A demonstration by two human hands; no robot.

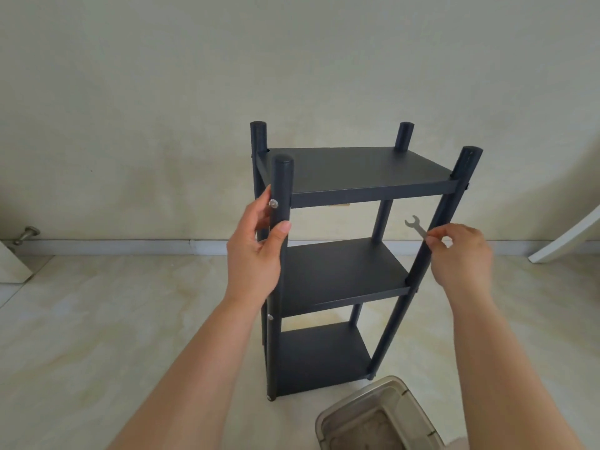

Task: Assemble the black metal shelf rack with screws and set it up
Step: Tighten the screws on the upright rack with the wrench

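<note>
You steady a black three-tier shelf rack (341,271) standing upright on the floor (113,319)
Your left hand (256,251) grips its front-left post beside a silver screw (273,203); your right hand (461,254) pinches a small wrench (415,225)

1. Two bare forearms reach forward and upward from the bottom edge of the view, one on each side.
2. The left hand (255,251) is raised with its back toward the camera, thumb (280,230) pointing up across the front of a post (281,203) and fingers wrapped behind it.
3. The right hand (461,254) is held at a similar height, wrist slightly bent, thumb and fingertips pinched together on the handle of a small wrench (416,226).
</note>
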